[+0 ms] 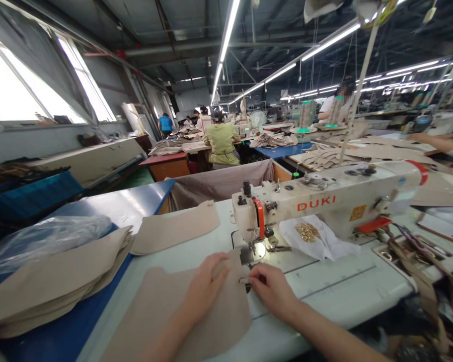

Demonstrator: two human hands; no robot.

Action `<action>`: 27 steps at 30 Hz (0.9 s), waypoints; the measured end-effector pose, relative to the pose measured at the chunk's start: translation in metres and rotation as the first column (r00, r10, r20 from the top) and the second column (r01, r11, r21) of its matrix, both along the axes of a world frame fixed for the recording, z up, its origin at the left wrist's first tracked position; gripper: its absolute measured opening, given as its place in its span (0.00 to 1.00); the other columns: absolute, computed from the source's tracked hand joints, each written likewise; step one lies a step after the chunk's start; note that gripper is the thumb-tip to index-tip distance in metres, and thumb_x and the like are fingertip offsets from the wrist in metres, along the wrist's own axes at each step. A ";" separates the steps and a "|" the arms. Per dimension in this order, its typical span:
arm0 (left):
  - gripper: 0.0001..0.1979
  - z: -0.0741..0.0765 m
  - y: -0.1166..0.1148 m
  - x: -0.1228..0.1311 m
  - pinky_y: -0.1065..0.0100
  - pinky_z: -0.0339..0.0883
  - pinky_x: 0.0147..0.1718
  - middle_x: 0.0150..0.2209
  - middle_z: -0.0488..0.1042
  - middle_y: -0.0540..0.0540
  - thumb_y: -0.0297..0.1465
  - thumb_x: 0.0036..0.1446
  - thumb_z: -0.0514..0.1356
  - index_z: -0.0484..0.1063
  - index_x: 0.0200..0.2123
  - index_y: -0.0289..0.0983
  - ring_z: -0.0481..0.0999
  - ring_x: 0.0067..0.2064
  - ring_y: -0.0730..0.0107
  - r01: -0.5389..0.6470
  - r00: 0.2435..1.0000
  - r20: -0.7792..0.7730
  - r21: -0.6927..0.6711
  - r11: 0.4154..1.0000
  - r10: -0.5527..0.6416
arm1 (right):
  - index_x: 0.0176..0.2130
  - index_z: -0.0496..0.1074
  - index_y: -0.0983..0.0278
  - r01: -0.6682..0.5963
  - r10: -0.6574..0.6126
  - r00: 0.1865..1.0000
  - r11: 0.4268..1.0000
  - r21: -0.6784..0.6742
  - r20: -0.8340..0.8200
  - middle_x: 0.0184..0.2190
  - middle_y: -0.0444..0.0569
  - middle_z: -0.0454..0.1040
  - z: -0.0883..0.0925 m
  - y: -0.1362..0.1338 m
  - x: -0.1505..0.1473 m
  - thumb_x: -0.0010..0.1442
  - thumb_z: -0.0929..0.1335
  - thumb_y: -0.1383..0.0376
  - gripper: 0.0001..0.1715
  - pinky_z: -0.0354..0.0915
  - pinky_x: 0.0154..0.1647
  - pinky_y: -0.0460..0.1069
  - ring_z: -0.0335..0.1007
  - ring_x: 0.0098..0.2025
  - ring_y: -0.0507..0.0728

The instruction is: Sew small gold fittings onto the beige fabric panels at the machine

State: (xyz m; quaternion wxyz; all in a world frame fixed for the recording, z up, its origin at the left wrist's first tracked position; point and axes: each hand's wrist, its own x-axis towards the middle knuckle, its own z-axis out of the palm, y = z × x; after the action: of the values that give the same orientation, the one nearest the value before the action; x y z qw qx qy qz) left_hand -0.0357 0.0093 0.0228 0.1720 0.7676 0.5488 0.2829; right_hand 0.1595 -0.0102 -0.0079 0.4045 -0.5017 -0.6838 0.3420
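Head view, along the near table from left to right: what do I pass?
Plastic bag, stack of beige pieces, single beige piece, left hand, right hand, white cloth with gold fittings, tan straps.

The right hand [272, 289] curls its fingertips over a small dark thing [246, 285] beside the presser foot of the sewing machine [324, 203]. What it is, and whether the fingers pinch it, cannot be told. The left hand [206, 286] covers part of the tan fabric piece [166, 311], whose near corner is cut off by the bottom edge, like both forearms. The stack of tan pieces [49, 281] runs off the left edge. The gold bits [307, 232] are too small to identify. The far person [330, 106] has a blurred head. Another person's arm [438, 142] is cut off at the right edge.
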 end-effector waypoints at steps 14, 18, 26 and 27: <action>0.06 -0.033 -0.020 0.015 0.57 0.68 0.38 0.36 0.71 0.44 0.30 0.56 0.54 0.69 0.37 0.38 0.71 0.39 0.58 -0.030 0.934 -0.331 0.294 0.955 0.131 | 0.21 0.69 0.65 -0.013 0.002 1.000 0.901 -0.434 -0.026 0.13 0.38 0.65 0.012 0.037 0.004 0.47 0.66 0.75 0.08 0.58 0.17 0.40 0.64 0.16 0.48; 0.07 -0.036 -0.022 0.014 0.57 0.68 0.38 0.36 0.71 0.44 0.29 0.56 0.54 0.69 0.38 0.37 0.71 0.38 0.58 -0.028 0.932 -0.336 0.300 0.953 0.133 | 0.20 0.68 0.65 -0.037 0.039 0.999 0.874 -0.485 -0.006 0.14 0.39 0.67 0.013 0.046 -0.004 0.47 0.65 0.75 0.09 0.57 0.15 0.39 0.66 0.16 0.48; 0.08 -0.034 -0.016 0.026 0.59 0.70 0.39 0.36 0.73 0.44 0.29 0.59 0.52 0.70 0.36 0.37 0.72 0.39 0.60 0.042 0.984 -0.177 0.363 0.931 0.024 | 0.16 0.65 0.65 -0.068 0.120 0.991 0.828 -0.557 0.058 0.12 0.39 0.66 0.018 0.057 -0.006 0.46 0.64 0.77 0.12 0.56 0.12 0.39 0.65 0.13 0.47; 0.08 -0.034 -0.013 0.030 0.59 0.70 0.39 0.35 0.73 0.44 0.29 0.59 0.51 0.71 0.35 0.37 0.72 0.39 0.61 0.063 0.987 -0.163 0.372 0.926 -0.002 | 0.16 0.64 0.65 -0.072 0.130 0.990 0.821 -0.566 0.062 0.11 0.39 0.66 0.018 0.058 -0.007 0.47 0.64 0.77 0.13 0.56 0.12 0.38 0.64 0.13 0.47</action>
State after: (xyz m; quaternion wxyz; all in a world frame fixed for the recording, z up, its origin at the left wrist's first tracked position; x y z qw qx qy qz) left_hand -0.0058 -0.0040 -0.0108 -0.0181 0.8155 0.4836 0.3174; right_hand 0.1528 0.0480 0.0099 0.1863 -0.5776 -0.5976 0.5240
